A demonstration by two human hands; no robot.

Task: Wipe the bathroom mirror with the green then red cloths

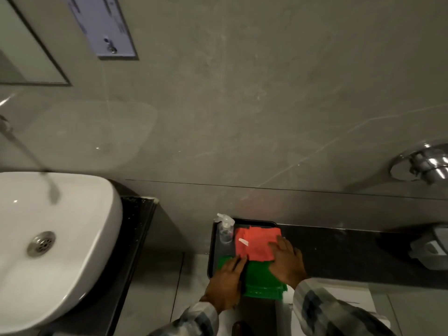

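A folded red cloth (254, 241) and a folded green cloth (261, 282) lie side by side on a black tray (211, 248); the red one is farther from me, the green one nearer. My left hand (226, 284) rests flat on the green cloth's left part, fingers stretched toward the red cloth. My right hand (287, 260) lies flat across the seam of the two cloths, fingers spread on the red one. Neither hand grips anything. The mirror (26, 52) shows only as a corner at the upper left.
A clear spray bottle (226, 229) stands at the tray's far left corner. A white basin (55, 243) with a tap sits left on a black counter (351, 248). A chrome wall fitting (421, 166) and a soap dispenser (429, 248) are at the right.
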